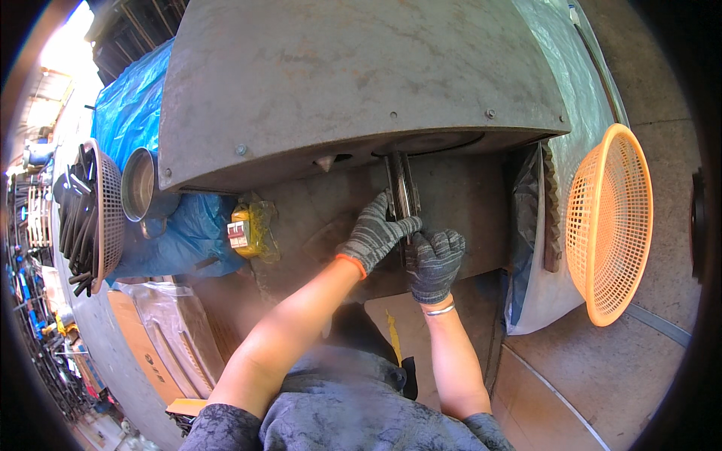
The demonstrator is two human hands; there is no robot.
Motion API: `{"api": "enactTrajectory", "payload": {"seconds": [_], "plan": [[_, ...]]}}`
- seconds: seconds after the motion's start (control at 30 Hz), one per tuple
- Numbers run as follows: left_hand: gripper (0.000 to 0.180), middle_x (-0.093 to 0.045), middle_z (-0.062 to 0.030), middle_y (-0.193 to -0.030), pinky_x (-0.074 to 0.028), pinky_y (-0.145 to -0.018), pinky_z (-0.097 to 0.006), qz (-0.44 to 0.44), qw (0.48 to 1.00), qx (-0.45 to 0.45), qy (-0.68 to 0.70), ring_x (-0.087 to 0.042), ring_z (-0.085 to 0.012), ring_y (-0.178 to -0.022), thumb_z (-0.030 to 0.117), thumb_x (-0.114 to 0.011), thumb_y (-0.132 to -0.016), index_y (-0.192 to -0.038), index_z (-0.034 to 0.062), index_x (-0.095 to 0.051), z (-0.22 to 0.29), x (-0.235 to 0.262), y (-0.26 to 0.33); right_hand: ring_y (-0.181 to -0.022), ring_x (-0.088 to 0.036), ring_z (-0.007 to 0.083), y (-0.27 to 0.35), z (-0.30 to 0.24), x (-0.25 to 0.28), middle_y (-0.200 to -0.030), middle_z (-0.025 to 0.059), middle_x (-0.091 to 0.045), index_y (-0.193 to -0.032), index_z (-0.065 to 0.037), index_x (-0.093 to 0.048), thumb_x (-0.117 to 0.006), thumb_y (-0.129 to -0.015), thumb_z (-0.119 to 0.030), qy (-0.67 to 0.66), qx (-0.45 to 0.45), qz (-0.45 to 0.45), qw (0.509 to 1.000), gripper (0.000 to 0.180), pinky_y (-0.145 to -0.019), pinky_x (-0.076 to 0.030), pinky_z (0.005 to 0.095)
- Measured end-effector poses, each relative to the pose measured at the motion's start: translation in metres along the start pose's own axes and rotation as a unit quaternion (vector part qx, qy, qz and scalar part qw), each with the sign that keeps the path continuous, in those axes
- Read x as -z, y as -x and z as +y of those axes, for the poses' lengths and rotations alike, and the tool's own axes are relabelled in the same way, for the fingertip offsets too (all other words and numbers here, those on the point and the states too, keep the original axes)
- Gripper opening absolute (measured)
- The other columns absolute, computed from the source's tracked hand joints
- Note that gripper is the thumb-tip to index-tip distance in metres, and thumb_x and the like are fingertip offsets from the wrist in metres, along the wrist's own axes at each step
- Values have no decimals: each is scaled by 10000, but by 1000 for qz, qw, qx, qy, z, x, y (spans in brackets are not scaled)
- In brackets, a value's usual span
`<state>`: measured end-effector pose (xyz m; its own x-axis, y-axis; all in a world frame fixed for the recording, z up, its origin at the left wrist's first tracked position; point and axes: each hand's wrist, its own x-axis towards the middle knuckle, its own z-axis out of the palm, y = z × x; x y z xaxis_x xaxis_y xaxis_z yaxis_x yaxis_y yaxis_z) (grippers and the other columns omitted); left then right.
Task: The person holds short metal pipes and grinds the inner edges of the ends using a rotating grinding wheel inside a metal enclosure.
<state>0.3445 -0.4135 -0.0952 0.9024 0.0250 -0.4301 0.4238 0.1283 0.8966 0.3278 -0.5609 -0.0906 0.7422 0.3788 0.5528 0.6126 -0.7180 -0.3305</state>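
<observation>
Hands, left [374, 233] and right [434, 259], both close around the upright metal bar [401, 188] rising between them.

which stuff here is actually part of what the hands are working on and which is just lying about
In hand:
left hand, gloved, on the metal bar
right hand, gloved, gripping the same bar lower down
grey machine housing above the bar

Lying about:
orange basket, right
basket of dark rods, left
metal pot
yellow switch box
blue tarp

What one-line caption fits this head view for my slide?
Two gloved hands, left hand and right hand, grip a narrow metal bar under a machine's grey hood, orange basket alongside.
</observation>
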Motion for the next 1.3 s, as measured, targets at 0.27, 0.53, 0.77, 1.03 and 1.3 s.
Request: {"api": "enactTrajectory", "payload": {"seconds": [0.27, 0.53, 0.77, 1.03, 1.3], "plan": [[356, -656, -48, -946, -510, -777, -303, 11, 1000, -17, -8, -593, -124, -853, 100, -755, -783, -1092, 36, -591, -4, 0, -2, -800, -546, 279, 2, 1, 0, -829, 68, -560, -875, -134, -649, -703, -633, -79, -31, -39, 11, 999, 254, -719, -408, 428], [361, -645, -59, -1008, -486, -845, -303, 3, 1000, 5, 3, -580, -142, -917, 99, -730, -806, -1130, 37, -583, -3, 1, -1, -804, -555, 284, 0, -3, 2, -851, 72, -580, -875, -119, -648, -709, -629, -70, -35, -50, 18, 998, 258, -726, -415, 427], [378, -636, -65, -1048, -470, -881, -309, -3, 1000, 16, -20, -569, -151, -951, 101, -720, -817, -1159, 35, -573, 0, 3, -1, -815, -555, 283, 2, -1, 0, -875, 65, -570, -875, -127, -636, -709, -633, -71, -49, -44, 24, 998, 260, -736, -417, 431], [362, -637, -71, -1051, -466, -883, -304, -3, 1000, 11, -4, -568, -154, -947, 109, -713, -821, -1149, 29, -581, -2, 3, -1, -814, -561, 267, -4, -3, 5, -857, 62, -593, -881, -128, -663, -703, -654, -66, -7, -7, 8, 1000, 239, -738, -424, 422], [382, -630, -78, -1082, -454, -907, -303, -8, 1000, 3, 23, -556, -153, -986, 91, -707, -820, -1170, 19, -572, -3, 2, -1, -810, -564, 279, -5, 9, 15, -860, 69, -605, -889, -131, -695, -710, -655, -93, -64, -31, -67, 995, 237, -721, -437, 404]]}}
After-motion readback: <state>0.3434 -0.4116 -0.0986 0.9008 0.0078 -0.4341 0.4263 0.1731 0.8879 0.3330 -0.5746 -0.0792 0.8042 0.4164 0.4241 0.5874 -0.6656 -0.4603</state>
